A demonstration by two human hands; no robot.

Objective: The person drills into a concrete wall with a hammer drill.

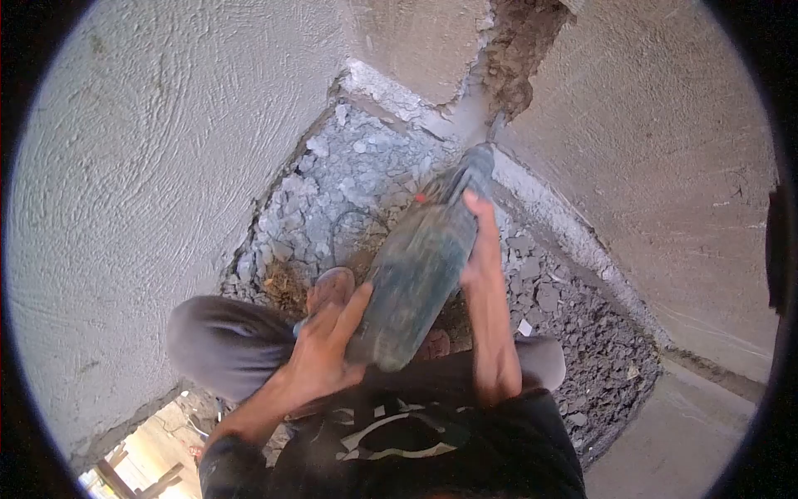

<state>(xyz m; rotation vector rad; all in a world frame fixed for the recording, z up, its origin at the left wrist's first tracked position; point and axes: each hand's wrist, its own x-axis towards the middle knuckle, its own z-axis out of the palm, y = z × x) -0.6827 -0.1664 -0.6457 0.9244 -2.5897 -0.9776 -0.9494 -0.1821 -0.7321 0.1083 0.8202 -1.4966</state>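
A dusty green demolition hammer (420,270) slants up and away from my lap, blurred along its body. Its chisel bit (496,126) meets the wall corner at the lower end of a broken-out channel (519,62), where pale dust hangs. My left hand (328,337) grips the hammer's rear end, though the handle itself is mostly hidden. Farther forward, my right hand (480,237) is wrapped around the right side of the hammer near its front, with the thumb on top.
Rubble (357,158) of broken plaster covers the ground between a textured wall (183,141) on the left and a plastered wall (648,166) on the right. A ledge (565,212) runs along the right wall's foot. Wooden pieces (141,466) lie at lower left.
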